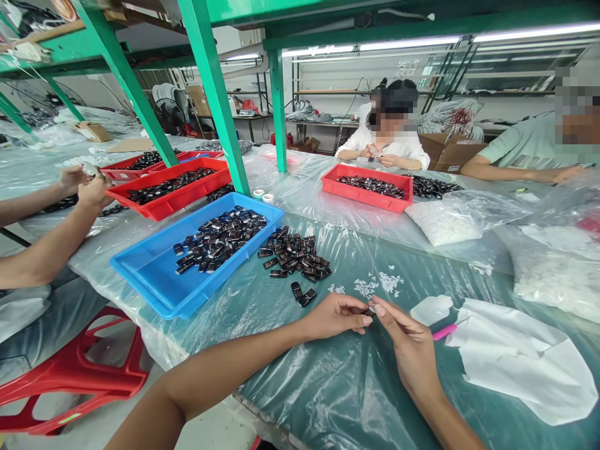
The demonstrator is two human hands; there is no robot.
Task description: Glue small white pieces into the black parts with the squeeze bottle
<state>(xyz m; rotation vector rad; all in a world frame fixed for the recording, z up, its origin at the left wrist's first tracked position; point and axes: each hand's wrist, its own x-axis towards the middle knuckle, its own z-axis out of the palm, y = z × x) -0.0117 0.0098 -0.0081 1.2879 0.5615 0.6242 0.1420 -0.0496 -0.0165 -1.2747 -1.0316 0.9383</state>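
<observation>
My left hand (338,314) is closed, pinching what looks like one of the small black plastic pieces, mostly covered by the fingers. Against its fingertips, my right hand (409,334) is closed too; a tiny pale bit shows between its thumb and finger, too small to name. Just beyond the hands lie small piles of tiny white parts (366,287). To the left is a heap of glossy black plastic pieces (297,255), with a few loose ones nearer me. A blue tray (150,275) holds many more of them.
Beside my right hand are a pink-handled tool (444,332) and a white sheet (520,356). Red trays (368,195) and plastic bags of white parts (445,219) stand farther off. A green post (218,100) rises behind the blue tray. Co-workers sit across and at left, near a red stool (89,369).
</observation>
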